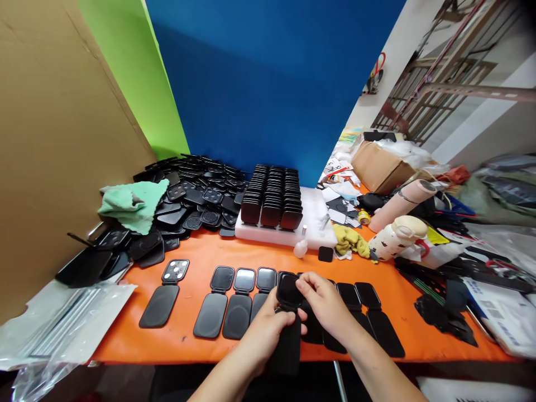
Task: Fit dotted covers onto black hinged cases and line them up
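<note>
**Both hands on one black hinged case**

Under the hands stretches the orange table top (196, 254), and beyond them stand the tall blue board (268, 84), a green one and brown cardboard to the left. Far ahead and left of the hands lies a big loose heap of black plastic parts (196, 192) with a pale green cloth (132, 204) on it. Straight ahead, a white foam block (318, 209) carries neat upright rows of black square pieces (274, 195). Just beside the hands, on both sides, runs a row of opened flat black cases (237, 298). The left hand (268, 329) grips the lower flap of the black hinged case with a square glossy lid (290, 304), held just above the table edge. The right hand (324, 304) pinches the lid's upper corner; the hands sit close together.
</note>
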{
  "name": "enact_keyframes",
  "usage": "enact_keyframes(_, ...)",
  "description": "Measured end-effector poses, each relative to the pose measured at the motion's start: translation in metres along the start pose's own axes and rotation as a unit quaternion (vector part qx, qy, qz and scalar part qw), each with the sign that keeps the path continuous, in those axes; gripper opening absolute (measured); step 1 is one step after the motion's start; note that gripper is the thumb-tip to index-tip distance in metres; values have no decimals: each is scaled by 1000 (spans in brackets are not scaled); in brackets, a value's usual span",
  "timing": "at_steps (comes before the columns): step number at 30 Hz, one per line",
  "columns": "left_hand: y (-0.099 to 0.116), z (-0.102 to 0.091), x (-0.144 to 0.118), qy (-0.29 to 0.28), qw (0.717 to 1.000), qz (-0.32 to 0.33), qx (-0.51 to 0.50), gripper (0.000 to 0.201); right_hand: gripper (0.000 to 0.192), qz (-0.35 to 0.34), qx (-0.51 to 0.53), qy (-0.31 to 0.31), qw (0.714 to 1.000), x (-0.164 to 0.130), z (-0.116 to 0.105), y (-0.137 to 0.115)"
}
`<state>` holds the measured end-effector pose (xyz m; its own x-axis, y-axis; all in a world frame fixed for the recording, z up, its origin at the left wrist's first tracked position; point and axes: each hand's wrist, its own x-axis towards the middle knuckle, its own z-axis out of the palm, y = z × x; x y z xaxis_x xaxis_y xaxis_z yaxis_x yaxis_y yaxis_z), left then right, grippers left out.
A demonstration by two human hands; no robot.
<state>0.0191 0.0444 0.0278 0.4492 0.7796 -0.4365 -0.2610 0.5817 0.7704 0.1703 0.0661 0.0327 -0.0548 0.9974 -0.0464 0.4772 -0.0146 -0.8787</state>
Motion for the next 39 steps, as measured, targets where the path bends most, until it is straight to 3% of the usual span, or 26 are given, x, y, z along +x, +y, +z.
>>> enact_keyframes(10, 4, 4, 4, -11, 1000, 3, 17, 42, 24, 1, -45, 14, 999, 3, -5, -3)
enact_keyframes(15, -6, 0, 13, 1, 999, 48, 15, 37, 21, -10, -95, 43, 995, 3, -4, -10)
enact_keyframes(18, -10, -5, 19, 9, 998, 59, 28, 43, 19, -24, -134, 48, 990, 3, -5, -15)
enact_keyframes(25, -8, -11, 24, 49, 992, 100, 57, 44, 15, -56, -213, 65, 973, -2, -2, -18)
enact_keyframes(30, -6, -6, 19, 62, 985, 148, 57, 39, 14, -56, -234, 97, 966, -8, 3, -21)
enact_keyframes(35, -1, 1, 9, 52, 985, 155, 51, 36, 25, -10, -139, 135, 981, -12, 5, -12)
enact_keyframes(39, 2, 0, 6, 44, 988, 143, 45, 38, 28, 34, 66, 41, 996, -9, 10, -5)
